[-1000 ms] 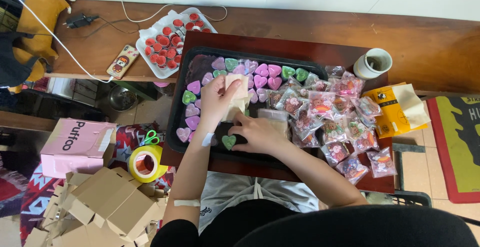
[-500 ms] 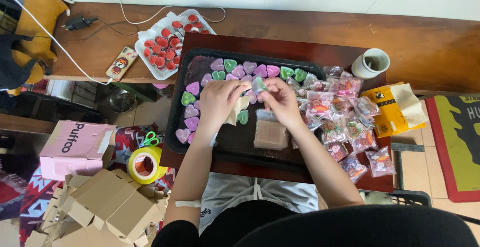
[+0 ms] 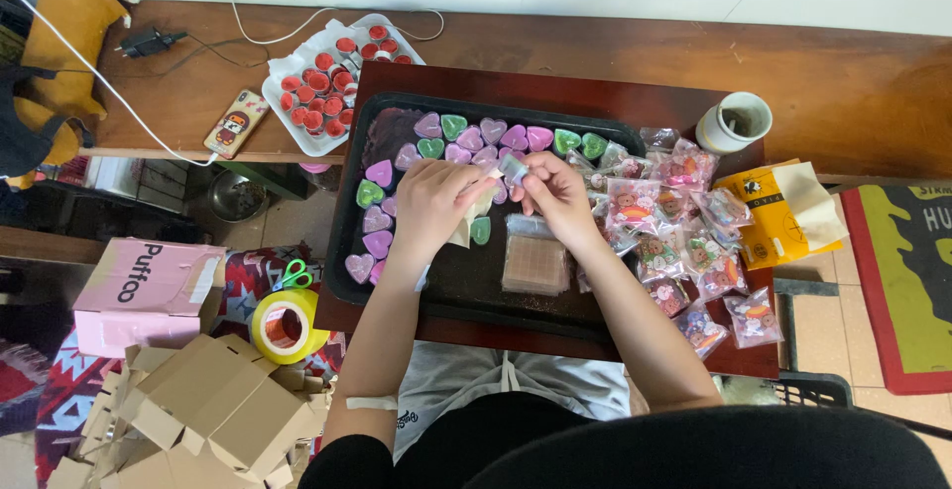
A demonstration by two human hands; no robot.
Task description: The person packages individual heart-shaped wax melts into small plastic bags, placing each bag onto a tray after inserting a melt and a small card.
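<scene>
A black tray on a small dark red table holds pink, purple and green heart-shaped pieces along its far and left sides. My left hand holds a pale sheet of stickers over the tray. My right hand pinches a small clear bag close to the left hand's fingers. A green heart lies just below the hands. A stack of brownish clear bags rests on the tray near my right wrist.
Several filled printed bags pile up at the tray's right. A white cup, a yellow packet, a tray of red pieces and a phone sit around. Tape roll, scissors and cardboard boxes lie on the floor.
My right hand rose from a green heart at the tray's near side up to the left hand, and now pinches a small clear bag.
</scene>
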